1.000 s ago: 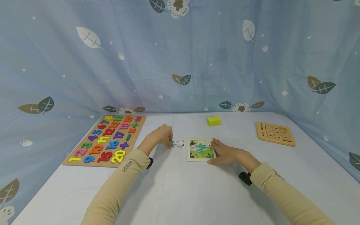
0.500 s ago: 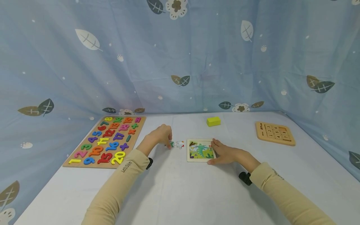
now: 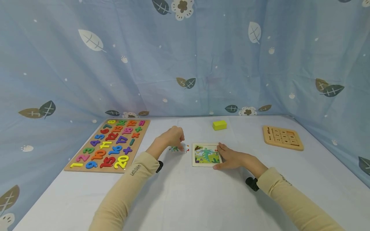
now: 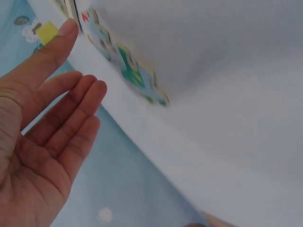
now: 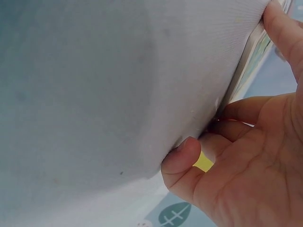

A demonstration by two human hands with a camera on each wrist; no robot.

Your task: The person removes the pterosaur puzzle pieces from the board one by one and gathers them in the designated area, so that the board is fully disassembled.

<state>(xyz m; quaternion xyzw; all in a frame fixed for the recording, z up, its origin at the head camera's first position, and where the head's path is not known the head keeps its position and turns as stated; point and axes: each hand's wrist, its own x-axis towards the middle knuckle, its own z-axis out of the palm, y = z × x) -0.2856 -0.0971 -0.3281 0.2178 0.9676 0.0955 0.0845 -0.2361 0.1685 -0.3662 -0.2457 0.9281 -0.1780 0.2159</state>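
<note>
A small framed dinosaur jigsaw puzzle (image 3: 206, 155) lies flat on the white table, in front of the person. My right hand (image 3: 230, 157) holds its right side, the thumb at the near corner and the fingers at the far one. In the right wrist view the thumb (image 5: 284, 35) touches the frame's pale edge (image 5: 248, 56). Left of the frame lie loose puzzle pieces (image 4: 132, 66), printed green, white and red. Just over them is my left hand (image 3: 173, 137), which partly covers them in the head view. In the left wrist view its fingers (image 4: 90, 101) are loosely bent, with nothing between them and the thumb.
A wooden board with coloured numbers (image 3: 111, 144) lies at the left. Beyond the puzzle stands a yellow block (image 3: 219, 125). At the right is a wooden sliding number board (image 3: 283, 138). A patterned blue curtain (image 3: 185, 57) hangs behind the table.
My left hand has moved a little to the right over the loose pieces, uncovering the green piece at their left end. The right hand and the framed puzzle have stayed in place.
</note>
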